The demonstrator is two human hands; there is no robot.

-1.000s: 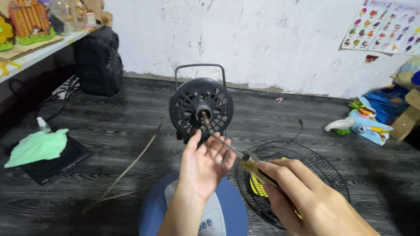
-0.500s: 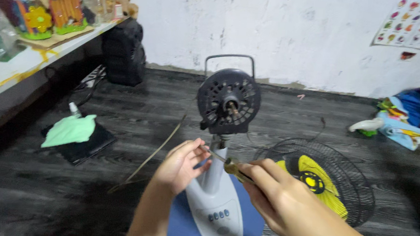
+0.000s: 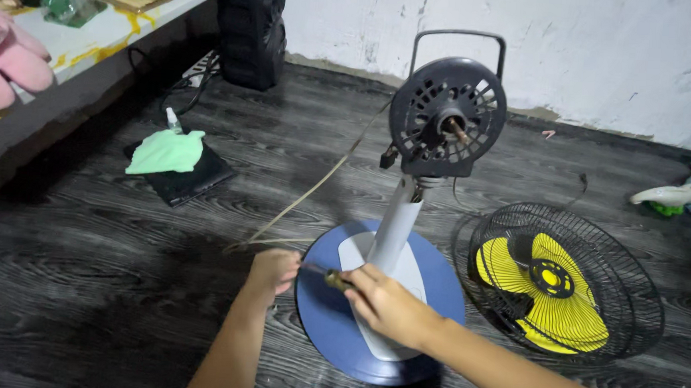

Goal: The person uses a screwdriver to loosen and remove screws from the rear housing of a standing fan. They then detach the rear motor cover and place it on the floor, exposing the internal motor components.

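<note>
The right hand point(image 3: 387, 304) is closed around the handle of a slim dark-shafted screwdriver with a brownish grip point(image 3: 326, 277), held over the near-left edge of the round blue plastic fan base point(image 3: 318, 312). The left hand point(image 3: 273, 269) is curled at the tool's tip end; whether its fingers pinch the shaft or merely rest beside it cannot be told. The screwdriver's long axis lies nearly level, tip pointing left toward the left hand, handle to the right.

The grey stem point(image 3: 396, 221) rises tilted from the base to the dark motor housing point(image 3: 446, 116), its bare spindle facing the camera. The black wire guard holding the yellow blade point(image 3: 564, 283) lies flat on the dark wood-grain floor point(image 3: 76, 281), just right of the base.

Risk, as judged: the tip sits close to the left fingers, and a slip could jab them. The top-heavy stand could tip if the base is levered.
</note>
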